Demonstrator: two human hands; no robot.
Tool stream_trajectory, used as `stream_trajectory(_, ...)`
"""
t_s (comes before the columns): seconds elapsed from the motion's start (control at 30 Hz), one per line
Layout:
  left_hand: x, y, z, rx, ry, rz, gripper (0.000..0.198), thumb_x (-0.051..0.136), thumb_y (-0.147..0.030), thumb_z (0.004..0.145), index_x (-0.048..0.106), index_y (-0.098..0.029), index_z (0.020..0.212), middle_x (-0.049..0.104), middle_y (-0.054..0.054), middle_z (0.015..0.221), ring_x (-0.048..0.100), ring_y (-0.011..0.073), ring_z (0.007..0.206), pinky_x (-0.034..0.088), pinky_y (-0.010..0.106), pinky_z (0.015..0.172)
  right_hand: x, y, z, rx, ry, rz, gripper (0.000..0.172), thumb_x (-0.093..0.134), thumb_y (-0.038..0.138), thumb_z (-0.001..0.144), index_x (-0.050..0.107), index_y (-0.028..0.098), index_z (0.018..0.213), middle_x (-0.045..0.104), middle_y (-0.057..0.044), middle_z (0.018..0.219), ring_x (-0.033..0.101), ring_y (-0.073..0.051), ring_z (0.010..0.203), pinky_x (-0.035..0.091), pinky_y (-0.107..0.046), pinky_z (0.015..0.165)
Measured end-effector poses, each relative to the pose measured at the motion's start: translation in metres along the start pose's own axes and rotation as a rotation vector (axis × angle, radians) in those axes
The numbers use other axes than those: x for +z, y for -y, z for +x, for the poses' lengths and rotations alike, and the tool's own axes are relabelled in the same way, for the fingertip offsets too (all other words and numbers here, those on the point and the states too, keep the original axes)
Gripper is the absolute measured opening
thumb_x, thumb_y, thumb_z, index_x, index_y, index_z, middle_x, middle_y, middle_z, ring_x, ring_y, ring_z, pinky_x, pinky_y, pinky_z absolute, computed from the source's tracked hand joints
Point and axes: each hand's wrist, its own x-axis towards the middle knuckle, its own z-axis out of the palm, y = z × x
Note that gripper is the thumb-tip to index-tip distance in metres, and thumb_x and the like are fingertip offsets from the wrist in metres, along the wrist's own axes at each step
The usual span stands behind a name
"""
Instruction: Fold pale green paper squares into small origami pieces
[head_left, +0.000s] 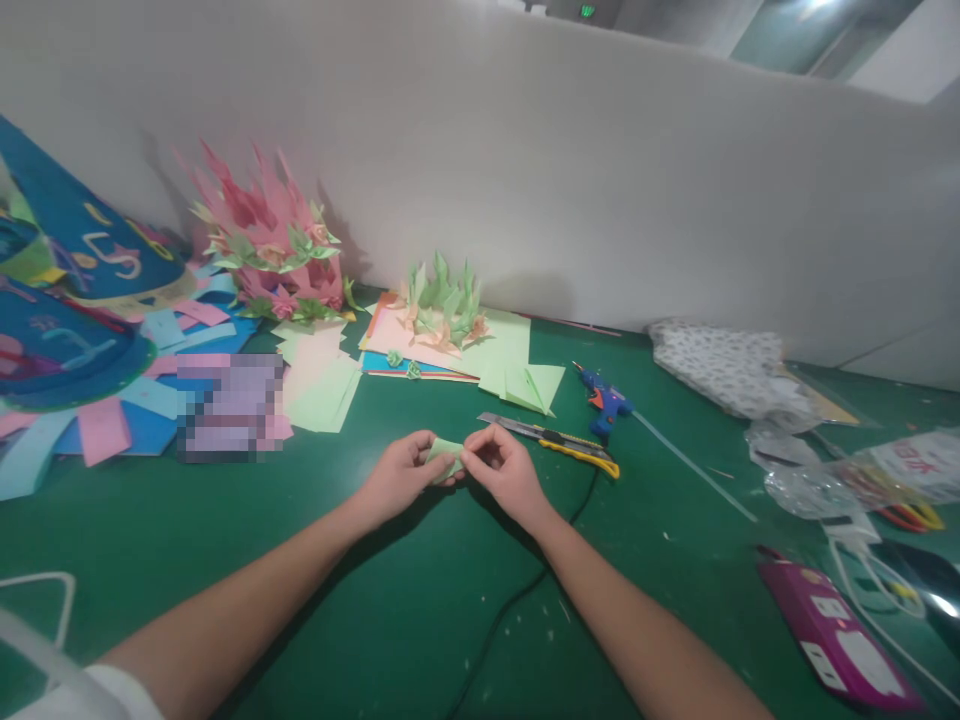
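A small piece of light green paper (444,458) is held between my two hands above the green table (360,620). My left hand (403,470) is closed round its left part, the thumb on top. At its right edge, my right hand (506,468) pinches the paper between thumb and fingertips. Just beyond my right hand lies a yellow utility knife (574,447) with its blade pointing left. A blue glue gun (602,398) rests behind the knife, a long clear glue stick beside it.
Paper sheets (510,340) and a green paper crown (444,305) stand at the back, with a pink crown (277,240) and blue hats (97,240) further left. A magenta power strip (836,635) and plastic bags (802,475) lie right. A black cable crosses the table.
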Motion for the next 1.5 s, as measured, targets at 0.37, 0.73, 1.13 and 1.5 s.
stream_trajectory(0.37,0.0001,-0.0004,0.0024,-0.116,-0.016,-0.172,0.019,0.063,-0.024,0.072,0.055,-0.010,0.081,0.068,0.006,0.069,0.065,0.0128,0.065,0.052,0.025,0.068,-0.0009,0.0057,0.0008,0.021,0.059,0.105,0.014,0.062,0.025,0.073,0.049,0.020,0.074,0.054,0.000,0.077,0.053,-0.013,0.073,0.044,-0.027,0.070)
stream_trajectory(0.73,-0.0035,0.0074,0.0008,0.049,-0.039,0.131,0.026,0.062,-0.039,0.068,0.056,-0.014,0.070,0.062,0.000,0.066,0.062,0.0157,0.067,0.049,0.029,0.066,-0.0012,0.0017,-0.0001,0.071,0.090,0.026,0.014,0.061,0.031,0.074,0.058,0.018,0.079,0.055,0.000,0.071,0.053,-0.013,0.064,0.045,-0.028,0.064)
stream_trajectory(1.13,-0.0040,-0.0004,0.0020,0.050,-0.101,-0.133,0.026,0.065,-0.032,0.067,0.051,-0.019,0.084,0.052,-0.005,0.067,0.053,0.0093,0.064,0.051,0.031,0.068,-0.0015,0.0030,-0.0007,-0.078,-0.001,-0.091,0.007,0.055,0.026,0.077,0.052,0.020,0.081,0.050,0.000,0.073,0.049,-0.013,0.065,0.043,-0.024,0.060)
stream_trajectory(1.5,-0.0067,0.0006,0.0035,0.069,-0.143,0.113,0.027,0.061,-0.036,0.069,0.060,-0.013,0.084,0.060,0.002,0.078,0.057,0.0130,0.070,0.050,0.028,0.069,-0.0014,0.0086,-0.0015,-0.333,0.053,-0.490,0.017,0.055,0.018,0.079,0.067,0.028,0.086,0.052,-0.004,0.085,0.050,-0.019,0.086,0.039,-0.036,0.080)
